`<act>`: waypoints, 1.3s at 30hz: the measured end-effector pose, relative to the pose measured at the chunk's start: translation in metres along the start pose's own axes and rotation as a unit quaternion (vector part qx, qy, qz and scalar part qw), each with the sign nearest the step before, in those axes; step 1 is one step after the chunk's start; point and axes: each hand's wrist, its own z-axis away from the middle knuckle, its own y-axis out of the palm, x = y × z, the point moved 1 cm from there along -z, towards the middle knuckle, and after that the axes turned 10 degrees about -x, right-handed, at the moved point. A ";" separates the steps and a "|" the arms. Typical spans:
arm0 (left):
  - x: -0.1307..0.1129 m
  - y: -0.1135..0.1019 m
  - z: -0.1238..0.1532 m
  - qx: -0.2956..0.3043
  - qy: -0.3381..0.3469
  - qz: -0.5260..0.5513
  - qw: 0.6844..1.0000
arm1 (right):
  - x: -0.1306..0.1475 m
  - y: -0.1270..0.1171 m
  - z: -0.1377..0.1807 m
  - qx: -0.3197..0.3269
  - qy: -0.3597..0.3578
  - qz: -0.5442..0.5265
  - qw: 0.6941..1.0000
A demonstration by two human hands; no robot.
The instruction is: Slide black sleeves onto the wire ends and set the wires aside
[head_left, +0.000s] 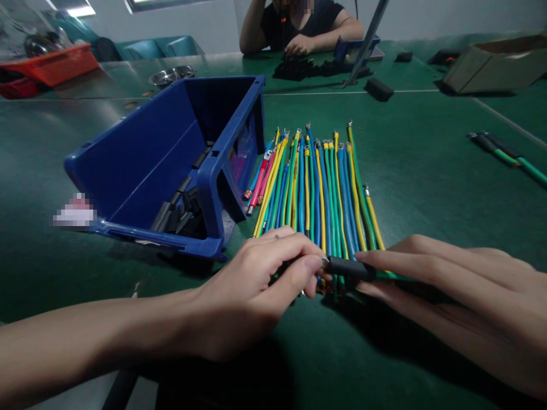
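My left hand [260, 285] is closed in a pinch at the metal end of a green cable, right beside a black sleeve [348, 267] on that cable. My right hand [448, 290] grips the same black sleeve between thumb and fingers, with the green cable running under the palm. Both hands hover over the near ends of a row of several blue, yellow, green and red cables [316, 188] with metal lugs, laid side by side on the green table [427, 188].
A tilted blue bin [171, 159] holding several black sleeves stands left of the cables. Two sleeved green cables [508, 156] lie at the right. Across the table a person [299, 28] handles black parts. A cardboard box [496, 65] and an orange tray [51, 65] sit at the far edges.
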 end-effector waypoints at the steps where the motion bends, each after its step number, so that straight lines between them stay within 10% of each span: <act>1: 0.000 0.000 0.000 -0.002 -0.001 0.003 1.000 | 0.000 0.000 0.000 0.001 -0.001 0.001 1.000; 39: 0.001 0.001 0.002 -0.010 0.008 0.013 1.000 | -0.003 -0.001 0.007 0.031 -0.044 -0.036 0.998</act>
